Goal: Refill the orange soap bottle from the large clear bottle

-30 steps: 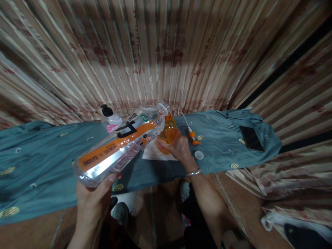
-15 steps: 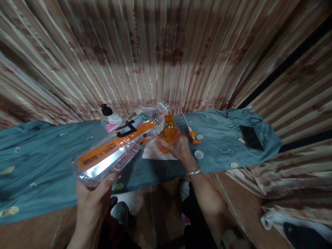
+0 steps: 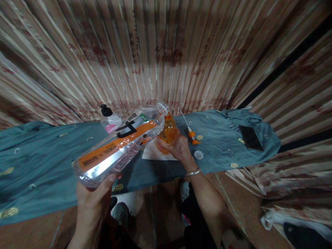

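Observation:
My left hand (image 3: 94,193) is closed under the base of a large clear bottle (image 3: 121,141) with an orange label. That bottle is tilted, its open mouth at the neck of an orange translucent bottle (image 3: 169,129). Around the orange bottle's body my right hand (image 3: 177,145) is wrapped, above a white sheet (image 3: 153,154). Whether liquid flows between the two mouths I cannot make out. To the right lie an orange pump head (image 3: 192,135) with its clear tube and a small white cap (image 3: 198,155).
Behind the clear bottle stands a bottle with a black pump (image 3: 106,110) and a pink label. A black phone (image 3: 251,137) lies at the right end of the green cloth (image 3: 218,152). A pleated curtain (image 3: 160,52) hangs close behind the cloth-covered surface.

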`<state>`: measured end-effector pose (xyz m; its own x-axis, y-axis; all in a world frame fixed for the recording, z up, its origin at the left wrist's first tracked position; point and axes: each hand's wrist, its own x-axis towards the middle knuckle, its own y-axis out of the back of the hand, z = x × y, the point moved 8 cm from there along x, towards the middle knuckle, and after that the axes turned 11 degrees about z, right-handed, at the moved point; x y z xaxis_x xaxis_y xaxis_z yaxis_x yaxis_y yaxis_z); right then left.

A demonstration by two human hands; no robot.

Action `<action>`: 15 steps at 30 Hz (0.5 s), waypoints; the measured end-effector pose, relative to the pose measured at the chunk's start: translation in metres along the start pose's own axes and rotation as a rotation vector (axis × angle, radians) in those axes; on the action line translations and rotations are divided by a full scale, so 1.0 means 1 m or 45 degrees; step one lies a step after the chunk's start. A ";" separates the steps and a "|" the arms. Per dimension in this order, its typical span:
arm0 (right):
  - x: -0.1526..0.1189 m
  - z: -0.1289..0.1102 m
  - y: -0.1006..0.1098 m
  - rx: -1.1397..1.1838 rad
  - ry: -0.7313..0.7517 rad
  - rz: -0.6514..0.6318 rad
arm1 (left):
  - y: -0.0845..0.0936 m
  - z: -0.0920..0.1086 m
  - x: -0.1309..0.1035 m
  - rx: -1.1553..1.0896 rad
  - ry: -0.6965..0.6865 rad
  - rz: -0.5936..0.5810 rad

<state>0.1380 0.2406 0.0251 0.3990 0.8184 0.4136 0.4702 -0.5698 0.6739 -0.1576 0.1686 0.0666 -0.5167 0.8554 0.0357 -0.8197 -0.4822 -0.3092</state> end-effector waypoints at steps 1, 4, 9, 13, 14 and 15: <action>0.000 0.000 0.000 0.007 -0.009 -0.007 | -0.001 0.000 0.000 0.002 0.002 -0.001; 0.001 -0.001 0.002 0.033 -0.014 -0.018 | -0.002 0.001 0.000 0.023 0.017 0.023; 0.001 -0.002 0.004 0.065 -0.003 -0.023 | -0.003 0.003 -0.001 0.026 0.021 0.037; 0.001 -0.002 0.004 0.058 -0.025 -0.038 | -0.004 0.004 0.000 0.032 0.002 0.027; 0.001 -0.003 0.004 0.058 -0.030 -0.040 | -0.005 0.004 0.001 0.028 0.001 0.023; 0.001 -0.002 0.004 0.058 -0.033 -0.042 | -0.005 0.003 0.001 0.023 0.004 0.023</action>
<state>0.1382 0.2396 0.0295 0.4026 0.8349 0.3752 0.5187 -0.5458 0.6581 -0.1545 0.1712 0.0713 -0.5306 0.8471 0.0274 -0.8147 -0.5008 -0.2924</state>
